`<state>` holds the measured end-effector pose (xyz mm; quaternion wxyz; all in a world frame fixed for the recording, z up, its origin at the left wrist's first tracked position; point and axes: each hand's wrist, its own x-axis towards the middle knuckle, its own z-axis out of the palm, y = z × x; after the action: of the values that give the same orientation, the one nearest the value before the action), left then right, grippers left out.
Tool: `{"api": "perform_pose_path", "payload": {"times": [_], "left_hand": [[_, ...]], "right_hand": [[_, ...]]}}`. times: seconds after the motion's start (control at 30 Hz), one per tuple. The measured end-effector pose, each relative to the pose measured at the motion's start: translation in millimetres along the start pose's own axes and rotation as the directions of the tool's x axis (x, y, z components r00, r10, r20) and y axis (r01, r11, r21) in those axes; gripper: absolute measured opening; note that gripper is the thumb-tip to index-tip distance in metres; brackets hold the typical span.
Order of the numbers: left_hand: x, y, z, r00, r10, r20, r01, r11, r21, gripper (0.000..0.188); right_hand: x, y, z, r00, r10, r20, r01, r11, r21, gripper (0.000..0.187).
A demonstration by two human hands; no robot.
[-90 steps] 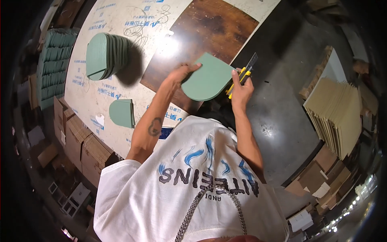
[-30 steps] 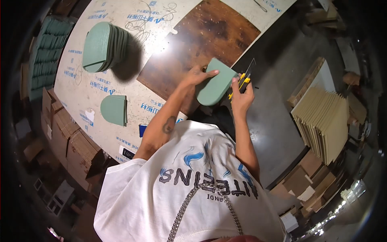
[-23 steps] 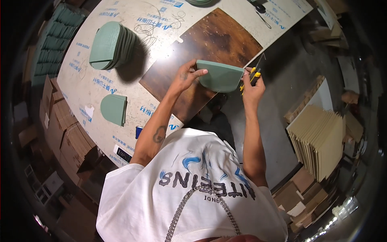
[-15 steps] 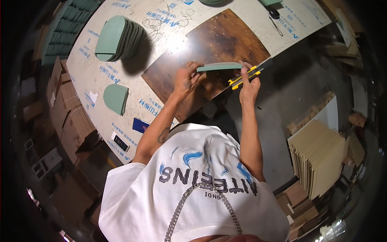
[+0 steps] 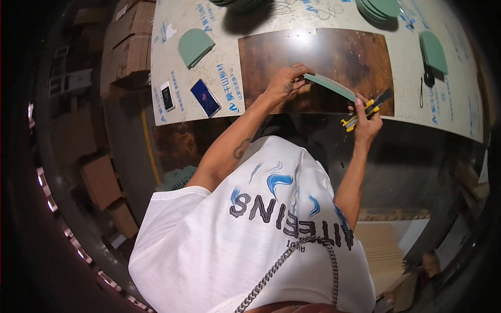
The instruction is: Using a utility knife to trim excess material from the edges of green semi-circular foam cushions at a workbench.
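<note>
Left hand: my tattooed left hand (image 5: 288, 83) grips the left end of a flat sage-green panel (image 5: 330, 86), fingers bent around its corner.
Right hand: my right hand (image 5: 368, 124) pinches the panel's right end near the thumb and also grasps a yellow-and-black cutter (image 5: 372, 108), its dark blade end angled up and to the right.
Green panel: between my two hands, seen nearly edge-on and sloping down to the right, above the near half of a brown wood-grain rectangular board (image 5: 334, 52); I can't tell whether it touches that board.
Tabletop: a pale surface with blue print (image 5: 408, 78) lies around the brown board.
Round-ended green pieces: a few overlapping (image 5: 194, 48) to the left of the board; a stack (image 5: 241, 4) past its far left corner, cut off by the upper edge of my view; another stack (image 5: 379, 9) past its far right corner; more (image 5: 433, 51) to its right.
Flat devices: a dark-blue rectangle (image 5: 205, 98) just left of the board, and a white-edged one with a black face (image 5: 167, 97) farther left.
Dark corded object: a small black thing (image 5: 429, 79) with a loop, right of the board.
</note>
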<state>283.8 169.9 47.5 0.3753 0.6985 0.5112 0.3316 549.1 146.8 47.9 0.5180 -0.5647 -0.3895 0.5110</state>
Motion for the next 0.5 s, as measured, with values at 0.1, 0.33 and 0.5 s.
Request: {"api": "perform_pose_path", "payload": {"times": [0.1, 0.33, 0.5], "left_hand": [[-7.8, 0.4, 0.0, 0.999, -0.035, -0.040, 0.036, 0.999, 0.004, 0.031], [-17.2, 4.8, 7.9, 0.988, -0.134, -0.081, 0.135, 0.991, 0.005, 0.029], [-31.4, -20.8, 14.1, 0.996, -0.044, -0.082, 0.056, 0.988, 0.146, 0.037]], "right_hand": [[5.9, -6.6, 0.9, 0.998, -0.040, 0.058, 0.038, 0.999, 0.029, 0.022], [1.2, -4.6, 10.2, 0.998, -0.061, 0.005, 0.061, 0.997, 0.048, 0.023], [-19.1, 29.1, 20.0, 0.994, 0.091, -0.052, -0.080, 0.977, 0.196, 0.028]]}}
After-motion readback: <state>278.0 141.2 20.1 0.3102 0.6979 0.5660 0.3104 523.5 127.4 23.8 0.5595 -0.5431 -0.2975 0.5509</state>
